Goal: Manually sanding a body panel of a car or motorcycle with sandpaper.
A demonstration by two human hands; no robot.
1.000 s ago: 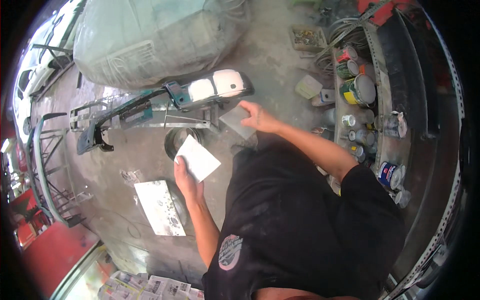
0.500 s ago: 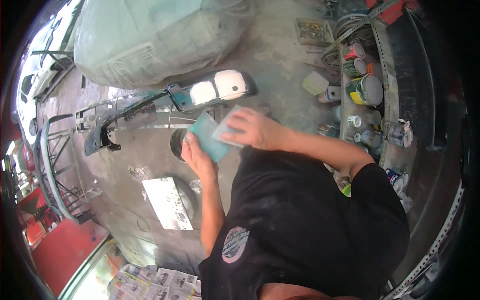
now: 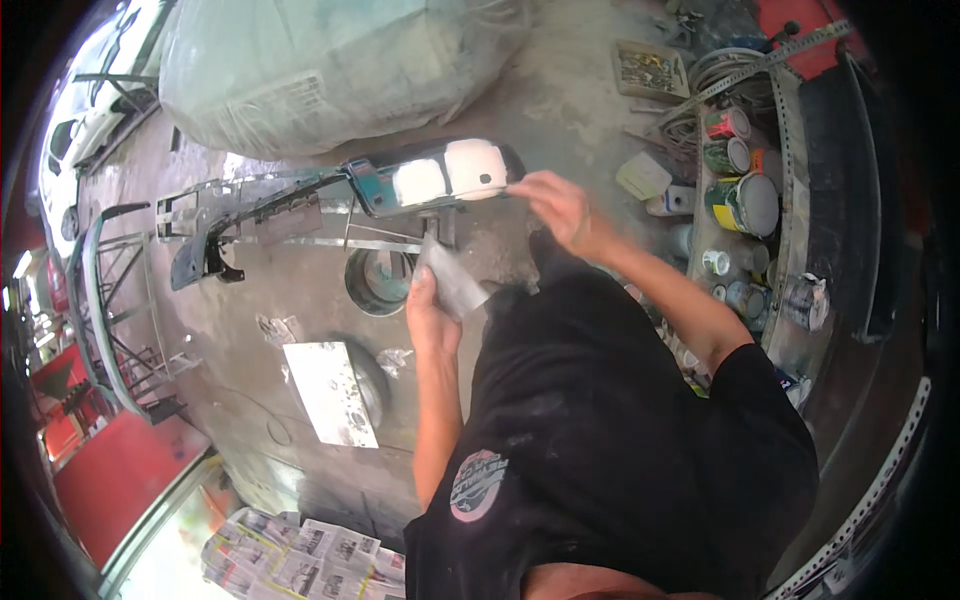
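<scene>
My left hand (image 3: 437, 318) grips a grey sheet of sandpaper (image 3: 456, 284) by its left edge, thumb on top. My right hand (image 3: 562, 208) reaches forward with its fingers stretched out, slightly blurred, and no sheet shows in it. Its fingertips are at the right end of a dark teal car bumper (image 3: 380, 186) with two white patches (image 3: 474, 168); whether they touch it I cannot tell. The bumper lies across a metal stand (image 3: 375, 243). Below the stand, left of the sheet, a round dark bucket (image 3: 372, 290) stands on the floor.
A car under plastic sheeting (image 3: 320, 75) stands beyond the bumper. At right, a shelf holds several paint cans (image 3: 745, 205), with a tray of small parts (image 3: 650, 70) farther off. A white panel (image 3: 330, 395) and newspaper-covered things (image 3: 300, 560) are at left.
My right hand has left the sheets and moved forward to the bumper's right end. The teal face beside my left hand no longer shows; a grey sheet is there now. My view shifted slightly.
</scene>
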